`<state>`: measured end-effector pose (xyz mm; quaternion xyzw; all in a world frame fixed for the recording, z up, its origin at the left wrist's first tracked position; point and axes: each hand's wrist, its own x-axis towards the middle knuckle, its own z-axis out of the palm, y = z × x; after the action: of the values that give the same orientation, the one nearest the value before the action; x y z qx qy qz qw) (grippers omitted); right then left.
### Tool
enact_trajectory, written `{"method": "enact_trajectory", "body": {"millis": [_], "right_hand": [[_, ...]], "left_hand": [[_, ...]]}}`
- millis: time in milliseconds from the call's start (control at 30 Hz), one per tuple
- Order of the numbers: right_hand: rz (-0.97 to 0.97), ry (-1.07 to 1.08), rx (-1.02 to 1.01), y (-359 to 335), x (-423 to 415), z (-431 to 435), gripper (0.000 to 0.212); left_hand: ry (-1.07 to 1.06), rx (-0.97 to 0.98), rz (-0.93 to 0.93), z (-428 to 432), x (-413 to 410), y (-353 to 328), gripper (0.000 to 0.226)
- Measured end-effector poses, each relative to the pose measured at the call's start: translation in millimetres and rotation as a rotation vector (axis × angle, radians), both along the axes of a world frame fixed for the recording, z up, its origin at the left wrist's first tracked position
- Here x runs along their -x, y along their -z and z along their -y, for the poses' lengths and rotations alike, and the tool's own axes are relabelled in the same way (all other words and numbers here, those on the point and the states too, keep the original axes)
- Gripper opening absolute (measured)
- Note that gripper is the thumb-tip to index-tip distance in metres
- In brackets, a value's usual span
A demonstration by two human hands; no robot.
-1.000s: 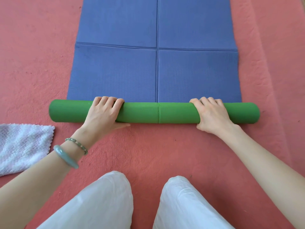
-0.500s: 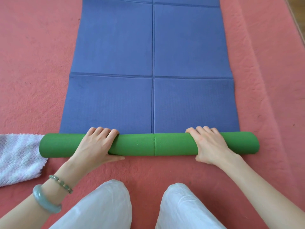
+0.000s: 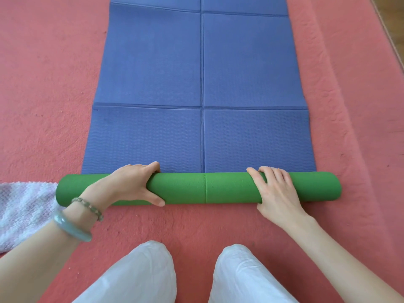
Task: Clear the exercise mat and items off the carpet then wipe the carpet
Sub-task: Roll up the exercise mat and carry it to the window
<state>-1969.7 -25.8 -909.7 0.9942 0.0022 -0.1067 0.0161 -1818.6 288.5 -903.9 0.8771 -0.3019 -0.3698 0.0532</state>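
1. Head view: find mat (image 3: 201, 132) on carpet (image 3: 43, 88), near end wound into roll (image 3: 205, 189), rest flat.
2. Note left hand (image 3: 129, 184) and right hand (image 3: 277, 193), fingers curled round roll, well apart.
3. Expect light, soft, springy foam; hold wide, toward both ends, pressing evenly against unwinding.

mat (image 3: 153, 73): matt foam, fine ribbed texture, creased; blue face, green back on roll
carpet (image 3: 43, 84): salmon pile, fuzzy, matt
towel (image 3: 19, 206): white knobbly cloth
bangle (image 3: 70, 228): glossy, smooth, jade-like
trousers (image 3: 135, 276): white cloth, wrinkled
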Motion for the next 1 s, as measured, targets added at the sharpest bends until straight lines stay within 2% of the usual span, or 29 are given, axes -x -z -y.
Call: {"method": "enact_trajectory", "body": {"millis": [100, 133, 267, 333, 433, 533, 633, 767, 900, 1000], "right_hand": [[0.021, 0.018, 0.033, 4.5, -3.8, -1.7, 0.091], [0.001, 0.021, 0.042, 4.5, -7.3, -0.9, 0.09], [-0.209, -0.004, 0.048, -5.2, -27.5, 2.5, 0.083], [-0.301, -0.001, 0.0, -10.6, -38.2, 5.4, 0.08], [-0.431, 0.018, -0.028, -18.6, -54.6, 6.7, 0.086], [-0.538, 0.038, -0.041, -22.6, -65.6, 8.2, 0.091], [-0.523, 0.085, -0.025, -23.8, -67.6, 7.7, 0.096], [-0.266, 0.07, 0.032, -14.9, -48.8, -5.4, 0.099], [0.034, 0.028, 0.036, 8.3, -37.0, -6.7, 0.102], [0.075, 0.016, 0.04, 10.5, -45.9, -4.5, 0.093]], "left_hand": [[-0.075, -0.041, -0.117, 0.3, -6.0, -2.0, 0.072], [-0.06, -0.01, -0.068, -2.7, -4.5, -1.2, 0.074], [0.037, 0.284, 0.412, -21.5, 27.0, 6.8, 0.089], [0.074, 0.267, 0.567, -23.7, 46.2, 13.5, 0.1], [0.073, 0.165, 0.654, -16.2, 51.7, 25.6, 0.115], [0.084, 0.135, 0.688, -6.4, 35.7, 25.2, 0.108], [0.118, 0.125, 0.679, -2.9, 18.3, 23.6, 0.095], [0.173, 0.048, 0.509, 3.4, -6.0, 15.3, 0.085], [0.115, 0.029, 0.278, 9.8, -24.1, 6.8, 0.081], [0.068, 0.063, 0.222, 10.6, -27.9, 1.1, 0.082]]}}
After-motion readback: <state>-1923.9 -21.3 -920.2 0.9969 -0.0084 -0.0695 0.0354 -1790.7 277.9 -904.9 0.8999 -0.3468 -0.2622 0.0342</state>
